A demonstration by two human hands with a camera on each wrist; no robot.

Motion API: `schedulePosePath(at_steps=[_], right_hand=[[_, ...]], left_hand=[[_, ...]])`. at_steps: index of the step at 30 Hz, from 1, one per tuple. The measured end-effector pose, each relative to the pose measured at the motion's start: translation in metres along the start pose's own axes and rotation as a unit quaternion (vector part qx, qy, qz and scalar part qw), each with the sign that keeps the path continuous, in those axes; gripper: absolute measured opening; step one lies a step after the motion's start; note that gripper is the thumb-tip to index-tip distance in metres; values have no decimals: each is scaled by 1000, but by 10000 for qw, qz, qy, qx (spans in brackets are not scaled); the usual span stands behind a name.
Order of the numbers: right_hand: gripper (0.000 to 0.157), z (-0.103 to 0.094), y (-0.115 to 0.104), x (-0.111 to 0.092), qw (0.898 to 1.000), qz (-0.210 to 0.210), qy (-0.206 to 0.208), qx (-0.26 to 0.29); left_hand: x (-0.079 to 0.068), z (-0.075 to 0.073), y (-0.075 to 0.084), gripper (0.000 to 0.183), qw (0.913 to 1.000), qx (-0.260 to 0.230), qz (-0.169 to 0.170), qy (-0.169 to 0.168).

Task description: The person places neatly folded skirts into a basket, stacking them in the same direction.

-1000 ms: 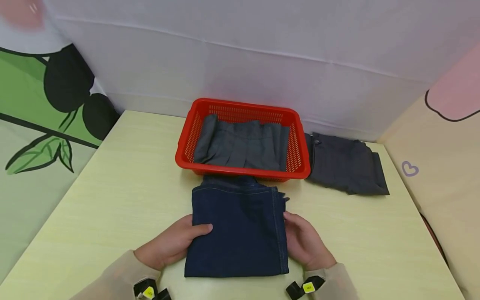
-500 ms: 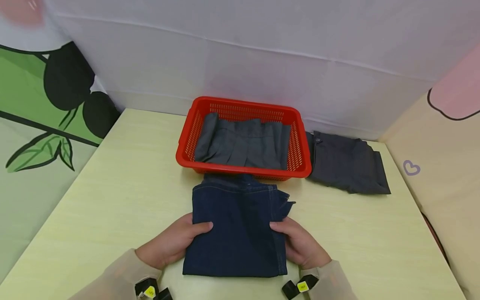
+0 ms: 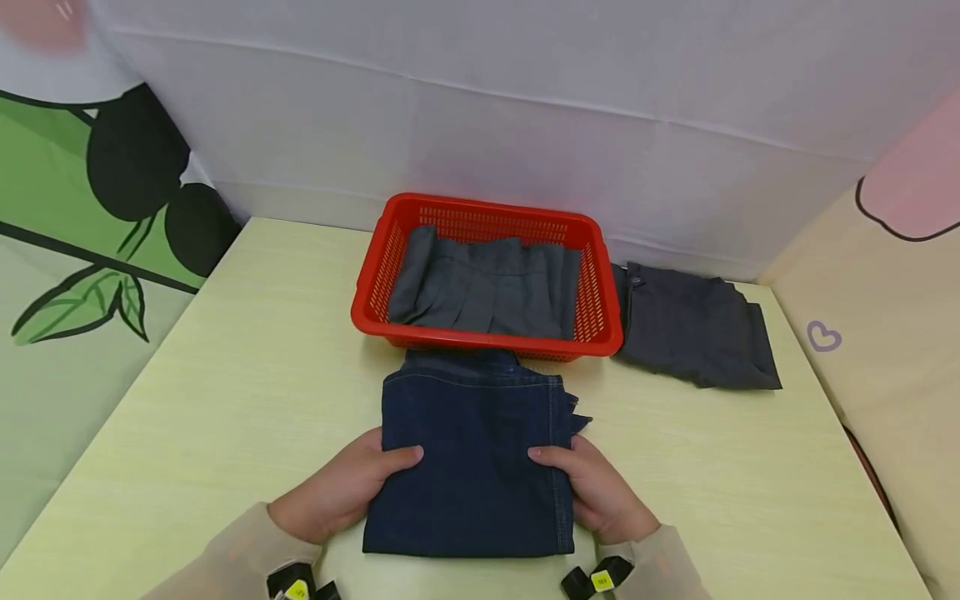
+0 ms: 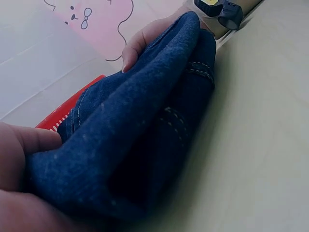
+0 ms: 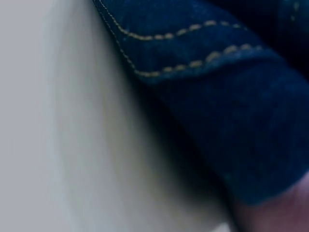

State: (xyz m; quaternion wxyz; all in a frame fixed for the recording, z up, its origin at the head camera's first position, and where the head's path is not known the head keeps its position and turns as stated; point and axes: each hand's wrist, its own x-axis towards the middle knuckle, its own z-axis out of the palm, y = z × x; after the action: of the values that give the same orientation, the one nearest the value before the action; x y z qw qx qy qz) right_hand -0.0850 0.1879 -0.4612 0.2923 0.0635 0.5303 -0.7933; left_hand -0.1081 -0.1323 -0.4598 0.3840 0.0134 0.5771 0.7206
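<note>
A folded dark blue denim garment (image 3: 471,467) lies between both hands, just in front of the red basket. At its left edge my left hand (image 3: 345,487) grips it, thumb on top and the other fingers hidden beneath. My right hand (image 3: 600,492) grips the opposite edge the same way, its thumb across the side seam. In the left wrist view, layered folds with pale stitching show on the denim (image 4: 130,111), and its near side appears raised. A close, blurred view from the right wrist shows a double-stitched hem (image 5: 193,53) and a bit of the hand.
The red plastic basket (image 3: 487,340) holds a folded grey pleated garment (image 3: 487,287). To its right lies a folded dark grey garment (image 3: 697,329) with a button. A pale wooden table (image 3: 247,375) carries everything, with a white cloth wall (image 3: 525,100) behind.
The right hand has brought its thumb over the top of the denim garment and now grips its right edge. A loose corner has come out at the right. The left hand has hardly moved.
</note>
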Motion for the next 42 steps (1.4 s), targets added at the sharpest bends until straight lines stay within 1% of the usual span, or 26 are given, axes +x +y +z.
schedulePosePath(at_steps=[7, 11, 14, 18, 22, 26, 30, 37, 42], right_hand=[[65, 5, -3, -3, 9997, 106, 184, -152], [65, 9, -6, -9, 9984, 159, 354, -406], [63, 12, -11, -17, 9975, 166, 392, -561], [58, 17, -22, -29, 9980, 99, 215, -581], [57, 20, -31, -39, 9987, -73, -35, -504], [55, 22, -37, -47, 9987, -220, -140, -448], [52, 25, -44, -55, 9982, -357, -174, -446], [52, 30, -60, -64, 9945, -699, -332, -708], [50, 32, -73, -62, 9907, -903, -283, -975]], left_hand=[[-1, 1, 1, 75, 9996, 204, -77, 182], [-6, 5, 2, 75, 9994, 291, -37, 199], [-11, 10, 5, 74, 9991, 348, -85, 209], [-18, 17, 12, 76, 9984, 468, -214, 241], [-25, 22, 20, 79, 9985, 461, -197, 210], [-32, 28, 28, 77, 9994, 323, -103, 70], [-38, 31, 38, 72, 9995, 303, 6, -84], [-46, 35, 55, 65, 9972, 488, 368, -422], [-47, 33, 70, 62, 9939, 790, 617, -458]])
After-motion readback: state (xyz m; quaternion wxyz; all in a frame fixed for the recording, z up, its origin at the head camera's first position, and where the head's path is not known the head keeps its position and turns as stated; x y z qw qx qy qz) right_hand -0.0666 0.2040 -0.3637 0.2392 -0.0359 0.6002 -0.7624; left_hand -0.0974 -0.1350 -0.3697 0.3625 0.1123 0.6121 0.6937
